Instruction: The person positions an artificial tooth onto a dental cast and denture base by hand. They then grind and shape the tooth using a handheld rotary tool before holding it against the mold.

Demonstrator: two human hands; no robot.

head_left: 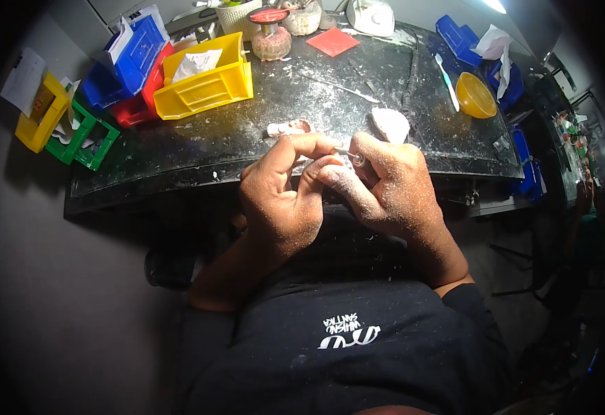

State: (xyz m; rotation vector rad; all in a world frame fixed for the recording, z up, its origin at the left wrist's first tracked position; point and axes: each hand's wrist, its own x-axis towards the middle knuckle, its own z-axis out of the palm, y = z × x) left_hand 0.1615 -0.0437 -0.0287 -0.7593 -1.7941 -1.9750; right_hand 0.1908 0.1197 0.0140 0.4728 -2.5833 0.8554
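Observation:
My left hand point(285, 183) is closed, thumb and forefinger pinched together around something small that the fingers mostly hide. Against it works my right hand point(396, 183), wrapped round a slim tool with a metallic end point(358, 160); most of that tool is covered by the fingers. Both hands meet over the table's front edge, dusted with white powder, and pale flecks show in the air below them. Just beyond the left fingers lies a small white and pinkish-brown piece point(290, 128). A white plaster-like block point(390, 125) sits behind my right hand.
The black table point(199, 152) is strewn with white dust. A yellow bin point(205, 90) stands left, beside blue and red bins. Farther back are a glass jar point(271, 45) and a red sheet point(333, 42). A toothbrush point(446, 81) and an orange-yellow bowl point(476, 95) lie right.

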